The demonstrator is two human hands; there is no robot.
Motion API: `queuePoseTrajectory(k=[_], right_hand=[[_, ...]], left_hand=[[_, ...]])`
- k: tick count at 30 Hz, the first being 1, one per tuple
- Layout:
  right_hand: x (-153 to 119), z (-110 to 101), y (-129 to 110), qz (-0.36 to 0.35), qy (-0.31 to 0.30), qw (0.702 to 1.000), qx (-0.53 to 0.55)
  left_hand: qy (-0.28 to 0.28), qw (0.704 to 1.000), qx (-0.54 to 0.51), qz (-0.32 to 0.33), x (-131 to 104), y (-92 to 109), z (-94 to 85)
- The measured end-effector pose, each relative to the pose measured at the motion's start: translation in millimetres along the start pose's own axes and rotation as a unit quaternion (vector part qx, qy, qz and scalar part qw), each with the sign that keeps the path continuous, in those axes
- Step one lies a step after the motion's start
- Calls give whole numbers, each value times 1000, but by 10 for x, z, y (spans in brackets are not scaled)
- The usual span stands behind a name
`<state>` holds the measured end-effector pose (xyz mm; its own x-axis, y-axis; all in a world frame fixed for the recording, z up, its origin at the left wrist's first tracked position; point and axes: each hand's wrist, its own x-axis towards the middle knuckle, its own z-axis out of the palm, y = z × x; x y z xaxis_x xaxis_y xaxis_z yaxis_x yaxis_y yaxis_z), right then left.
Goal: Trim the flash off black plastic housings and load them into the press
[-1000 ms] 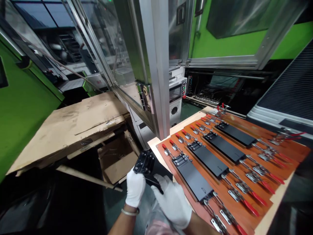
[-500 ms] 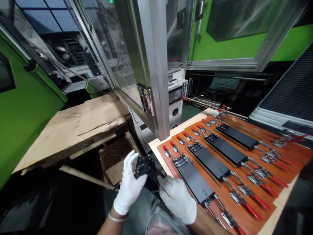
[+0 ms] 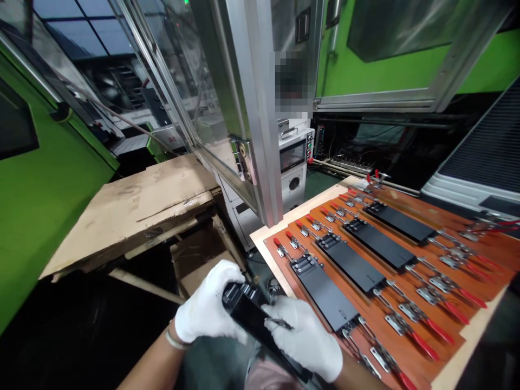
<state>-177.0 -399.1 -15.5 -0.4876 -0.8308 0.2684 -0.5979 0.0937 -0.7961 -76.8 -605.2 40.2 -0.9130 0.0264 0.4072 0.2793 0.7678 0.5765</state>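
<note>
My left hand, in a white glove, is wrapped round the upper end of a long black plastic part. The part slants down toward my lap, its ribbed end facing up. My gloved right hand is closed beside the part's right edge, with a thin, dark, pen-like tool between the fingers. The tool's exact kind is too small to tell. Right of my hands, several flat black panels lie on an orange fixture board, held at their ends by toggle clamps with red handles.
Cardboard sheets cover a bench at left, above an open cardboard box. An aluminium-framed door juts toward me in the middle. Behind it stand a white control cabinet and green machines.
My left hand has gone from spread fingers to curling over the part's end. The part has turned, showing more of its long side. My right hand has shifted slightly right and down.
</note>
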Motion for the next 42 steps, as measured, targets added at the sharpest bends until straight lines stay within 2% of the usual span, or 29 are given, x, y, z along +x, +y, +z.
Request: queuePoseTrajectory(k=[5,10,12,16,20,25,31,33,37,39,42], right_hand=[[-31,-81,-25,-12,-69,997,21],[-8,-123,-38,-72,-74,993,65],[-10,-184,-29,-79,-65,993,56],[-56,-417,-70,-38,-47,997,38],[-118,-589,-162,-10,-66,997,-40],[-132,-610,-248,23,-85,992,-86],[-108,-629,-391,66,-111,985,-118],[-87,-613,-397,75,-107,976,-175],[-9,-581,-297,77,-56,943,-318],[18,-591,-251,80,-45,947,-309],[5,-627,-263,85,-70,969,-223]], left_hand=[[-98,995,15,-26,27,159,-104],[-147,985,56,-74,58,349,-178],[-154,981,78,-84,62,417,-209],[-144,976,127,-107,72,514,-257],[-128,972,172,-98,112,554,-268],[-118,969,210,-53,147,570,-256],[-118,959,254,-33,145,572,-215],[-120,958,261,-27,152,563,-190],[-140,954,263,-32,169,538,-155],[-147,954,256,-51,169,528,-155],[-150,956,245,-62,163,524,-165]])
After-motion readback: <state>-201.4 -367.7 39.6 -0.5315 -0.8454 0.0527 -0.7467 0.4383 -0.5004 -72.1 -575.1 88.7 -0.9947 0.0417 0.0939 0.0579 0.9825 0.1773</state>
